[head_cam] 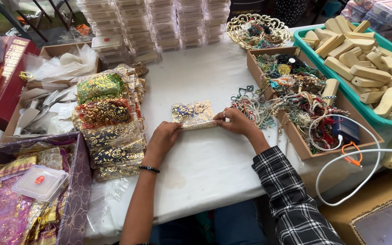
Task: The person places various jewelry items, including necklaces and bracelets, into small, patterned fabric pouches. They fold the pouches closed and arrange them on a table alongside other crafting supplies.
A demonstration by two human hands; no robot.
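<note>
The left hand (163, 137) and right hand (235, 121) pinch the two ends of a blue-and-gold pouch (193, 114) near the middle of the white table (205, 163), fingers pressed together on its lower edge. The sheer fabric looks slippery, so a loose pinch could let the pouch slide or spill whatever is inside; what it holds cannot be told. The right hand sits just beside loose bracelets (250, 109), whose cords could snag a finger and drag onto the pouch. The white cable (341, 181) hangs over the table edge and could catch the plaid sleeve (291, 195). To the right, a cardboard box (296, 140) holds tangled bracelets, a green tray (373, 119) wooden blocks, a gold basket (236, 34) beads. At left, a purple box (79, 195) holds pouches and a clear case, beside stacked pouches (107, 124).
</note>
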